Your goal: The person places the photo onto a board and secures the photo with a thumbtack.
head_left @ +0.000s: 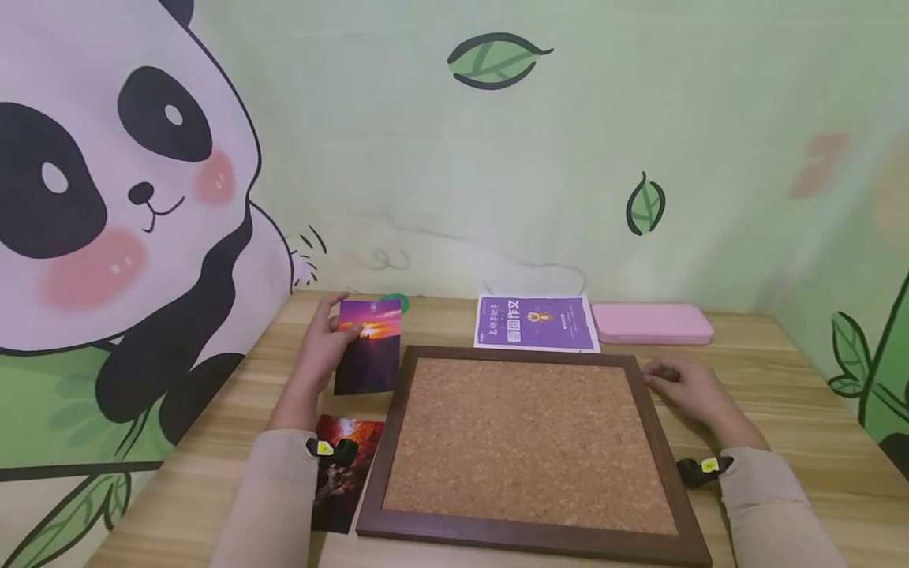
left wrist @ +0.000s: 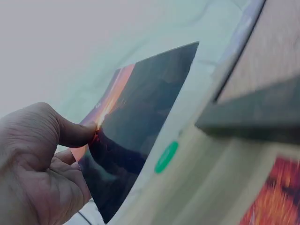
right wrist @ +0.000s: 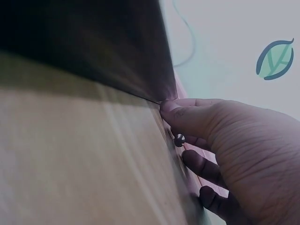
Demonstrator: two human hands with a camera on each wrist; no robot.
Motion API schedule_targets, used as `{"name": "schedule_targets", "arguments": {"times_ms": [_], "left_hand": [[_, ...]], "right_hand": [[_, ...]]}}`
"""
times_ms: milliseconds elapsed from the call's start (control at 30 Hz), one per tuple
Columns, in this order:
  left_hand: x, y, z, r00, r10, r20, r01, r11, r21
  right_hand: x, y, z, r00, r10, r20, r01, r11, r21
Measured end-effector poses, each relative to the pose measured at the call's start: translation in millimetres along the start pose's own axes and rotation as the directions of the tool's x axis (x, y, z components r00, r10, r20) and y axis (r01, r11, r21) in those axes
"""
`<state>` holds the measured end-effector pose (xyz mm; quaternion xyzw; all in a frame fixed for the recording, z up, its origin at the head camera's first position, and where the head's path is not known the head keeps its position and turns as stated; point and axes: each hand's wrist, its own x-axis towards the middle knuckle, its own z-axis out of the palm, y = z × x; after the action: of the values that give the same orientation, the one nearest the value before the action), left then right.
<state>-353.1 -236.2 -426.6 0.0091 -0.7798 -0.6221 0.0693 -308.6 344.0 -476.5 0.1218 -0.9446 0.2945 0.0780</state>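
In the head view my left hand (head_left: 328,339) holds a sunset photo (head_left: 369,367) up at the left of the board, thumb on its front. The left wrist view shows the hand pinching the slightly bent photo (left wrist: 140,108) at one edge. My right hand (head_left: 685,390) is at the right side of a brown-framed cork board (head_left: 525,442), thumb and forefinger tips close to the frame (right wrist: 161,89). A small shiny round metal thing (right wrist: 179,140) shows among its fingers; whether they grip it is unclear. A second photo with a red sky (head_left: 348,473) lies partly behind my left wrist.
Behind the board lie a purple booklet (head_left: 536,323) and a pink case (head_left: 652,323). A green round thing (head_left: 395,303) sits at the table's back edge, partly behind the photo. A wall with panda and leaf pictures (head_left: 500,61) borders the wooden table (head_left: 213,473).
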Motion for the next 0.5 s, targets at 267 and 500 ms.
{"name": "schedule_targets", "arguments": {"times_ms": [267, 500], "left_hand": [[-1.9, 28.5, 22.7, 0.978, 0.208, -0.01, -0.205, 0.954, -0.219], [-19.6, 35.1, 42.5, 0.967, 0.179, 0.183, -0.149, 0.975, -0.165]], "right_hand": [[2.6, -4.0, -7.4, 0.995, 0.0, -0.095, -0.002, 1.0, -0.019], [9.4, -28.3, -17.5, 0.978, -0.098, -0.184, 0.093, 0.995, -0.035]]}}
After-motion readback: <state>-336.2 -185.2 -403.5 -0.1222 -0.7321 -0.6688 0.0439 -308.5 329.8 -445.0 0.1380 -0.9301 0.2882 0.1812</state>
